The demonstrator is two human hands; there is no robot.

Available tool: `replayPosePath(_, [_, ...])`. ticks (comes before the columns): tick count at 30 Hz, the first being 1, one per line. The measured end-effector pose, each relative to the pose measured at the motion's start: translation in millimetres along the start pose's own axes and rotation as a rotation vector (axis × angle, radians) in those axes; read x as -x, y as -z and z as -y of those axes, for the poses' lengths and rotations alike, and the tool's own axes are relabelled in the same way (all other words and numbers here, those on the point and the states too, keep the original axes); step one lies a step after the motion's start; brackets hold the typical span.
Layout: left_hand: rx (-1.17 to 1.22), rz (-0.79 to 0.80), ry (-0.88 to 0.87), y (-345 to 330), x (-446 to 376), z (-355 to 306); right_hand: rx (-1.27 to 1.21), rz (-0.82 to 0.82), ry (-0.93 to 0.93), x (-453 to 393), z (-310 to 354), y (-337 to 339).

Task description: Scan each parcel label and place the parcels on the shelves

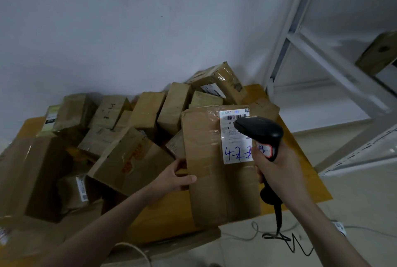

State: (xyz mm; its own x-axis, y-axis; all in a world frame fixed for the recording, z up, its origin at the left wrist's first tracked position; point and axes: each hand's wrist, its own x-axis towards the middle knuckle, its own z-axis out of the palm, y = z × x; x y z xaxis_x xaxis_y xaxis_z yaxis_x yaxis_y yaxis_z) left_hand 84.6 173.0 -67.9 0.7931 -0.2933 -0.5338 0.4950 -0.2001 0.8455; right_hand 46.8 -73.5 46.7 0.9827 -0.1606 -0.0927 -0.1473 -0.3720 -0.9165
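My left hand (177, 177) grips the left edge of the parcel (214, 165), which is tilted up just right of it. It seems stiff and light; I'd hold both side edges. My right hand (277, 169) clasps the scanner (261, 132) over the label (235, 135).

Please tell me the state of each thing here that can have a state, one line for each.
parcel: taped shut, held up, label facing the camera
label: partly covered by the scanner
scanner: aimed at the label
left hand: grips the parcel's left edge
right hand: grips the scanner's handle
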Motion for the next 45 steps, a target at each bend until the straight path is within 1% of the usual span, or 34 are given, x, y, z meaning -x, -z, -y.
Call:
replayPosePath(3, [-0.002, 0.01, -0.016, -2.2, 2.4, -1.8, -0.007, -0.001, -0.011, -0.9, -3.8, 7.5])
replayPosePath(7, [-0.013, 0.026, -0.06, -4.9, 6.1, -1.2, -0.036, -0.069, -0.012, -7.3, -18.0, 22.3])
replayPosePath(10, [-0.018, 0.033, -0.075, -6.6, 8.9, -0.7, -0.013, -0.142, -0.031, -22.9, -50.0, 33.7])
replayPosePath(12, [-0.012, 0.026, -0.072, -7.5, 10.5, 0.0, -0.006, -0.155, -0.119, -39.9, -83.6, 39.4])
replayPosePath(16, [0.029, 0.017, -0.064, -9.2, 12.1, 2.6, 0.025, -0.034, -0.353, -80.3, -165.1, 36.6])
replayPosePath(20, [0.046, -0.003, -0.046, -9.1, 12.2, 2.7, 0.077, 0.058, -0.504, -112.3, -221.9, 17.9])
replayPosePath(24, [0.062, -0.029, -0.025, -7.6, 11.6, 5.1, 0.119, 0.125, -0.522, -131.0, -251.6, 0.6])
replayPosePath(31, [0.078, -0.048, -0.018, -4.6, 16.5, 5.9, 0.123, 0.14, -0.52, -143.6, -289.1, -11.7])
replayPosePath(34, [0.068, -0.041, -0.018, -0.5, 19.4, 3.5, 0.195, 0.106, -0.577, -143.9, -288.9, -12.3])
replayPosePath(36, [0.059, -0.046, -0.018, 2.1, 21.3, 1.3, 0.359, 0.004, -0.575, -136.4, -270.2, -11.5])
replayPosePath(37, [0.056, -0.042, -0.023, 2.7, 21.8, 0.2, 0.452, -0.07, -0.539, -130.3, -254.8, -9.8])
replayPosePath(38, [0.054, -0.033, -0.031, 3.2, 22.5, -1.0, 0.504, -0.139, -0.459, -122.7, -237.1, -8.4])
replayPosePath(39, [0.05, -0.021, -0.038, 3.3, 23.1, -2.8, 0.505, -0.177, -0.342, -114.8, -216.6, -6.9])
replayPosePath(40, [0.052, -0.012, -0.044, 4.0, 23.5, -4.3, 0.441, -0.169, -0.245, -108.2, -194.8, -4.5])
replayPosePath(41, [0.062, 0.0, -0.047, 4.2, 24.2, -6.6, 0.299, -0.129, -0.173, -102.2, -175.8, -2.1])
replayPosePath(42, [0.071, 0.011, -0.05, 4.2, 25.2, -8.7, 0.128, -0.051, -0.144, -93.8, -155.8, 0.8])
replayPosePath(44, [0.07, 0.036, -0.048, 3.1, 26.0, -11.6, -0.218, 0.135, -0.174, -69.7, -118.8, 4.9])
replayPosePath(45, [0.058, 0.048, -0.045, 1.0, 27.1, -13.4, -0.303, 0.21, -0.189, -56.5, -103.6, 6.4])
